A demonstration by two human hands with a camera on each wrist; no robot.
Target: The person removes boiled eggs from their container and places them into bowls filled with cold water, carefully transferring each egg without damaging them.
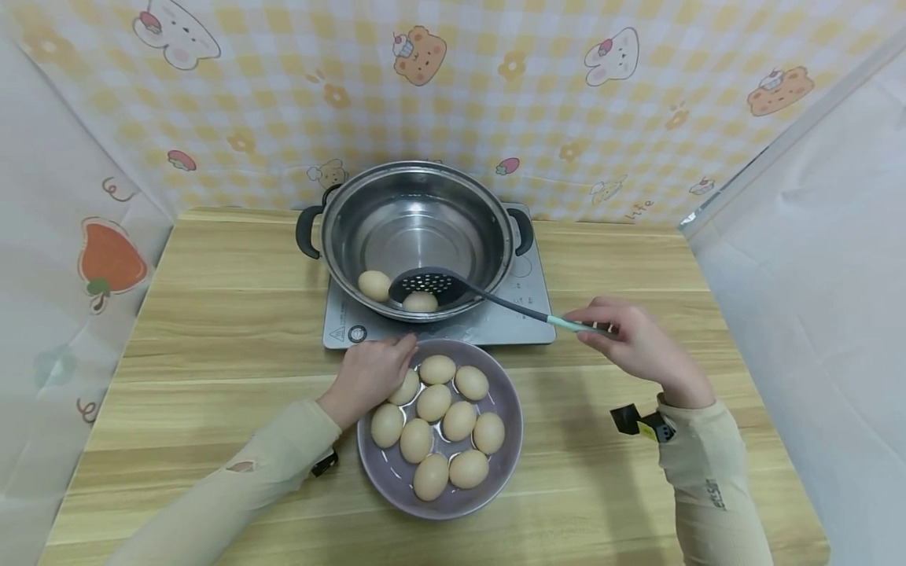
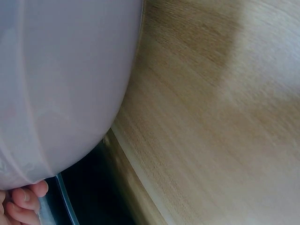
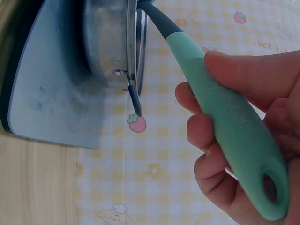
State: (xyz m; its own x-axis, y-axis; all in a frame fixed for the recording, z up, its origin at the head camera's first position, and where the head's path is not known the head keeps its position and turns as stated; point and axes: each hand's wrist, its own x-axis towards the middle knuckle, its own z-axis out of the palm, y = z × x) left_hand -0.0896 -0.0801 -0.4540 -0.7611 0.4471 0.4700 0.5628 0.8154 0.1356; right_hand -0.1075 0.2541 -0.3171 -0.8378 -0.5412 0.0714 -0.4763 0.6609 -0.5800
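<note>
My right hand (image 1: 626, 338) grips the mint-green handle (image 3: 229, 117) of a skimmer, fingers and thumb wrapped round it. The skimmer's black perforated head (image 1: 444, 283) tilts inside a steel pot (image 1: 418, 177), near its front wall. One egg (image 1: 421, 303) overlaps the near edge of that head, and another egg (image 1: 373, 285) lies just left of it in the pot. At the upper left rim of a mauve bowl (image 1: 511, 417), my left hand (image 1: 375, 373) holds the edge, its fingertips (image 2: 26, 199) curled at the rim. Several eggs (image 1: 434, 402) lie in the bowl.
The pot stands on a grey induction cooktop (image 1: 524, 334), with black handles (image 1: 307, 232) sticking out at both sides. Below it is a wooden table (image 1: 241, 314). A yellow checked sheet (image 1: 467, 102) hangs behind, and white sheets (image 1: 821, 236) close off the sides.
</note>
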